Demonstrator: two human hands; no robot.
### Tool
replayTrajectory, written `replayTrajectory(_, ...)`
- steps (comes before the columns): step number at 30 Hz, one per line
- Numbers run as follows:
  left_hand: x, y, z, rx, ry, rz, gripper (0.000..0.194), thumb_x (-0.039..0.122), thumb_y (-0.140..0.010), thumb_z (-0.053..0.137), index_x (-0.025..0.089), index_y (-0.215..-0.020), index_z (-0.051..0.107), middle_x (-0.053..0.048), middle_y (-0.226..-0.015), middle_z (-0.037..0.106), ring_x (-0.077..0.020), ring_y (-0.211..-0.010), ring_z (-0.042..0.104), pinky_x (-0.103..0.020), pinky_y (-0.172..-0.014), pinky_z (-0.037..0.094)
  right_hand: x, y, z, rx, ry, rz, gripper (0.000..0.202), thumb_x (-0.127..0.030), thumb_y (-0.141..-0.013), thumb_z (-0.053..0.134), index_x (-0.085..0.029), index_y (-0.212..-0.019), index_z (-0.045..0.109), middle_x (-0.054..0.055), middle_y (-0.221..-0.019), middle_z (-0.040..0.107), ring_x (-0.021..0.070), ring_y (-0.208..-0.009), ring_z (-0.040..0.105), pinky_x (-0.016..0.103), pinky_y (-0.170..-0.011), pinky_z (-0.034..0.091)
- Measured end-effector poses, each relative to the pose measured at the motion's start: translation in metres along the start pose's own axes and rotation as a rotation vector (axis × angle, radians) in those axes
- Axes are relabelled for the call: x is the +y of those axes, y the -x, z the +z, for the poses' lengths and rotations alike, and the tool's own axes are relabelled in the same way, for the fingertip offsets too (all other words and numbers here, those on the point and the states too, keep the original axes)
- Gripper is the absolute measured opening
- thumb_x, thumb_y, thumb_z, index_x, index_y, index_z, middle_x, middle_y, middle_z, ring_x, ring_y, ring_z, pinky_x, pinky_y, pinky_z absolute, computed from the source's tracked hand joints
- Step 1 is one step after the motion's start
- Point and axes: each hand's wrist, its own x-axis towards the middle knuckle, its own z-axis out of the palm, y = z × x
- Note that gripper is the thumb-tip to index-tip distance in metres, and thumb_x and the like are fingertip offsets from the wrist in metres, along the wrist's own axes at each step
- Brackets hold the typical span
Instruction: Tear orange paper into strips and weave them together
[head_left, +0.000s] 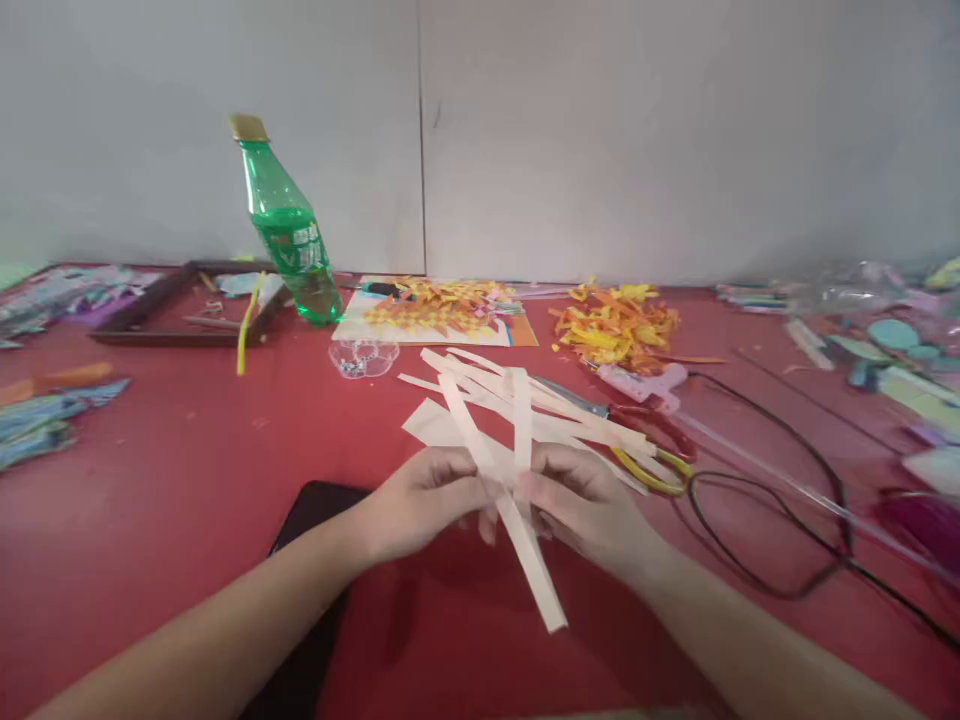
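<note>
A: Far left?
B: Stack of blue and purple paper pieces [75, 300] at the back of the red worktop [187, 430]. Orange and blue strips [56, 400] nearer.
A: Next?
B: Dark frame [180, 337], scraps inside, yellow strip [247, 325] across its right side. Then green bottle [289, 245], capped, part full. Nearer: flat black object [307, 620], maybe a phone, left forearm over it. Clear dish [364, 358] with small bits right of the bottle.
A: Center?
B: Pale sheet [360, 315] at the back, orange-yellow paper pieces [439, 308] on it. In front, left hand [427, 500] pinching the long strip [534, 570], thumb on top. The strip slants down toward the wearer, crossing the short strip [523, 415], which points up.
A: Right hand?
B: Right hand [585, 505] grips the foot of the short strip, right at the crossing. Fingertips of both hands nearly meet. Loose pale strips [592, 428] lie just behind, partly over the scissors [589, 404].
A: Rest?
B: Orange-yellow pile [619, 325] behind, pink glue gun [649, 385] in front of it, black cable [847, 550] looping right. Pastel cutouts [892, 335] far right.
</note>
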Motion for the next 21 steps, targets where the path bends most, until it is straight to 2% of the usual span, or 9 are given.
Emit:
replayTrajectory(3,-0.001,0.0,-0.001,0.013,-0.052,0.028,0.028,0.031,-0.09,0.057,0.011,-0.073,0.069,-0.002,-0.067,0.064,-0.0088,-0.062,0.057,-0.021,-0.062,0.042,-0.002,-0.001,0.002,-0.006,0.009,0.0,0.031,-0.037,-0.088,0.065,-0.016,-0.068,0.055,-0.002,-0.054,0.057,0.0073,-0.046,0.047,0.022,-0.045,0.034)
replayTrajectory(6,0.0,0.001,0.001,-0.048,-0.105,0.042,0.033,0.034,-0.093,0.053,0.012,-0.075,0.069,-0.004,-0.073,0.066,-0.0101,-0.068,0.058,-0.021,-0.064,0.043,-0.004,-0.001,0.004,-0.024,0.01,0.007,0.031,-0.038,-0.089,0.063,-0.017,-0.069,0.053,0.0,-0.057,0.062,0.0095,-0.047,0.052,0.023,-0.046,0.035)
replayTrajectory(9,0.0,0.002,0.002,-0.094,-0.14,0.034,0.029,0.032,-0.093,0.054,0.012,-0.081,0.07,-0.005,-0.077,0.067,-0.0112,-0.073,0.059,-0.022,-0.067,0.043,-0.005,0.0,0.004,-0.02,0.013,0.017,0.03,-0.039,-0.09,0.062,-0.017,-0.071,0.054,0.001,-0.057,0.064,0.0106,-0.047,0.054,0.023,-0.047,0.036)
replayTrajectory(13,-0.002,0.001,0.001,-0.019,-0.111,0.035,0.024,0.028,-0.091,0.057,0.011,-0.078,0.068,-0.002,-0.071,0.064,-0.0095,-0.067,0.058,-0.022,-0.066,0.044,-0.007,0.002,0.004,-0.089,0.02,0.025,0.035,-0.042,-0.095,0.052,-0.016,-0.073,0.059,0.003,-0.065,0.066,0.01,-0.051,0.052,0.024,-0.049,0.038)
replayTrajectory(16,-0.004,0.001,-0.002,0.01,-0.081,0.026,0.02,0.027,-0.089,0.059,0.011,-0.08,0.068,-0.001,-0.07,0.063,-0.0091,-0.064,0.057,-0.022,-0.065,0.045,-0.01,0.002,0.005,-0.121,0.037,0.046,0.031,-0.038,-0.093,0.057,-0.017,-0.071,0.057,0.003,-0.069,0.068,0.0095,-0.052,0.051,0.024,-0.05,0.038)
replayTrajectory(21,-0.003,0.002,-0.003,-0.04,-0.063,0.02,0.02,0.027,-0.087,0.061,0.011,-0.078,0.068,-0.002,-0.068,0.064,-0.0084,-0.061,0.055,-0.022,-0.064,0.046,-0.013,0.002,0.007,-0.167,0.015,0.048,0.028,-0.035,-0.091,0.06,-0.017,-0.071,0.055,0.007,-0.071,0.071,0.011,-0.053,0.054,0.024,-0.049,0.039)
